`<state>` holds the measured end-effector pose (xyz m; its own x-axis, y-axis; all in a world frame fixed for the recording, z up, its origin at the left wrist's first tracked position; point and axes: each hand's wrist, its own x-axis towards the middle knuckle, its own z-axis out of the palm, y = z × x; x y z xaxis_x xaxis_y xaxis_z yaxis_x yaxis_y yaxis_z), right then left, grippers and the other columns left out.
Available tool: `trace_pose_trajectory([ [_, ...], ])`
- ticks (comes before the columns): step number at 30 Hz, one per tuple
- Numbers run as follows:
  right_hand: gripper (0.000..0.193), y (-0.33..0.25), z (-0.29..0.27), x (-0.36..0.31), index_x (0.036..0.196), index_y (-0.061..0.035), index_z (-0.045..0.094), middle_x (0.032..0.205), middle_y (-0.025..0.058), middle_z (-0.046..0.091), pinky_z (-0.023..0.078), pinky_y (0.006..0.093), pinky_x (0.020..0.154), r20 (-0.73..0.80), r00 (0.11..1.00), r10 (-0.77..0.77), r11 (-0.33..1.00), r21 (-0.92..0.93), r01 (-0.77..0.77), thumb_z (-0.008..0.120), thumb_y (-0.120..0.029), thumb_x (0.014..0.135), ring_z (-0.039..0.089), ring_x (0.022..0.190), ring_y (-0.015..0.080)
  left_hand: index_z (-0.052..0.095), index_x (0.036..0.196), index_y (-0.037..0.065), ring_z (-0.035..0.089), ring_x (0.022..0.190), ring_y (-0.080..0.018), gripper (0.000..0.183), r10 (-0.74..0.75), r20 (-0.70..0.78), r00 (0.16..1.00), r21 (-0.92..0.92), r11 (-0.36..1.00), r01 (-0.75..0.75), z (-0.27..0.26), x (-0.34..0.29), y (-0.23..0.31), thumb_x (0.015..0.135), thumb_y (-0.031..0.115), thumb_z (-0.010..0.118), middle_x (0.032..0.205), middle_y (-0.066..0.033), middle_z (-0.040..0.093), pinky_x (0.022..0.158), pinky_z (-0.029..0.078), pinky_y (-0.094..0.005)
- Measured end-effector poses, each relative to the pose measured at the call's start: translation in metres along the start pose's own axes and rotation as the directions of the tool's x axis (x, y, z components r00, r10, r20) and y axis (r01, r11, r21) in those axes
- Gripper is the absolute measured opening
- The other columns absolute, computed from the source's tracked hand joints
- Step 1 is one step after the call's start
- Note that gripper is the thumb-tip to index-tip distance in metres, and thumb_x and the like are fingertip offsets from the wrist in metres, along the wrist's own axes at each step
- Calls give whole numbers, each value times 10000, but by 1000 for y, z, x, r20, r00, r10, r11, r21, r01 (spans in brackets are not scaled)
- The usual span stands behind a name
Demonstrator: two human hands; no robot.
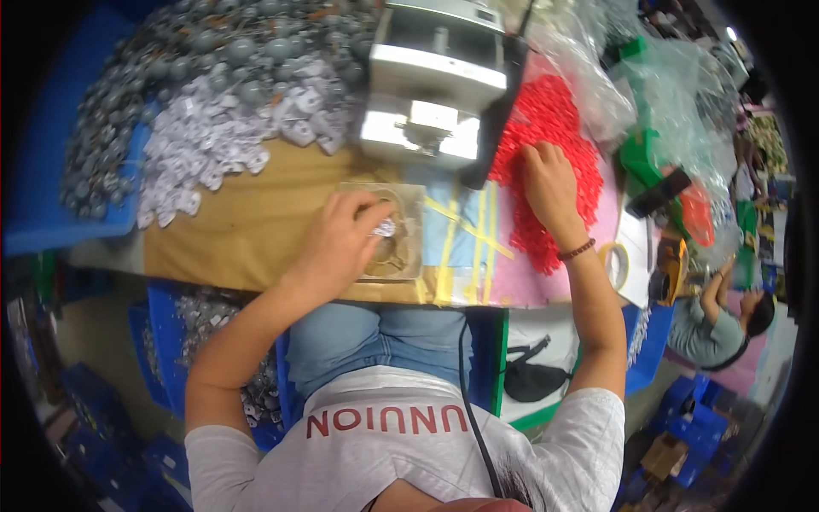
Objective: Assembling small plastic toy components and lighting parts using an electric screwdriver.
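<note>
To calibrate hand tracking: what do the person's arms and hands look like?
The left hand and right hand are gloveless. A dark reddish beaded bracelet circles the right wrist; none shows on the left. The sleeves are short and pale grey.

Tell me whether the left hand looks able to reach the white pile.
Likely yes: the white pile lies ahead and left of the left hand, and nothing seems to stand between them on the brown cloth. The small white part at its fingertips might occupy it.
</note>
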<state>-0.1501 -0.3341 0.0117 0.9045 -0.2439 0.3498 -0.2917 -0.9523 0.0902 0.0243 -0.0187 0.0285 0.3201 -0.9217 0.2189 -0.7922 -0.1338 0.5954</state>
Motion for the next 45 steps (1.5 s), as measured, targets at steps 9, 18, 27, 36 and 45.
trace_pose_trajectory([
  [9, 227, 10, 6, -11, 1088, -29, 689, 1003, 135, 676, 528, 381, 784, -61, 995, 79, 976, 210, -65, 648, -1, 867, 652, 920, 307, 655, 1121, 78, 579, 1029, -310, 275, 68, -440, 896, 168, 986, 7, -51, 60, -88, 850, 121, 674, 1043, -99, 616, 879, 491, -403],
  [18, 209, -47, -32, -3, 1080, 0, 682, 947, 100, 725, 553, 271, 756, 156, 942, 297, 553, 776, -303, 670, 52, 877, 705, 844, 144, 513, 1192, 67, 509, 1153, -354, 523, 15, -228, 973, 423, 902, 85, -43, 153, -101, 743, 158, 767, 1210, -132, 559, 913, 470, -454],
  [27, 197, -133, -38, 18, 839, -27, 633, 821, 95, 665, 508, 340, 645, -79, 992, -103, 550, 826, 123, 801, 12, 743, 654, 745, 258, 541, 1281, 132, 510, 1192, -339, 493, 93, -249, 964, 545, 836, 60, -36, 183, -127, 801, 63, 631, 1214, -88, 578, 911, 440, -533],
  [36, 239, -163, -10, 17, 862, -67, 622, 850, 57, 640, 480, 355, 682, -246, 957, -153, 647, 707, 285, 788, -15, 698, 597, 794, 265, 576, 1021, 55, 595, 787, -228, 270, -68, -490, 869, -37, 998, 57, -97, 122, -63, 758, 58, 634, 855, -104, 593, 726, 496, -353],
  [45, 222, -177, -11, 14, 918, -75, 657, 988, 49, 625, 473, 378, 803, -228, 911, -344, 757, 506, 413, 760, -111, 725, 586, 966, 255, 600, 1255, 88, 574, 1111, -122, 408, -160, -346, 924, -296, 953, 54, -136, 45, -60, 857, 7, 626, 1120, -17, 636, 980, 451, -300],
])
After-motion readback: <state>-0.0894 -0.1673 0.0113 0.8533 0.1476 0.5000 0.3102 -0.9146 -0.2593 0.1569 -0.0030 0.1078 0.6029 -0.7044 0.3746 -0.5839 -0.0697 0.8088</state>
